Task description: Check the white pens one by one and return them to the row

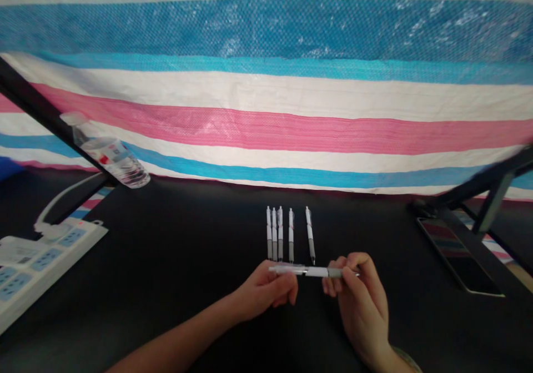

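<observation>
A white pen (317,272) with a grey grip lies level between my two hands, above the black table. My left hand (266,291) pinches its clip end. The fingers of my right hand (361,301) close around the tip end, and part of the grip is hidden there. Just beyond, several similar white pens (280,226) lie side by side, pointing toward me. To their right, one more pen (309,228) rests slightly apart and a little tilted.
A power strip (50,259) with a white plug and cable is at the left. Behind it a clear water bottle (114,159) stands near a black bar. A phone (458,256) lies at the right by a black stand (495,190). Striped plastic sheeting (266,131) hangs behind the table (175,234).
</observation>
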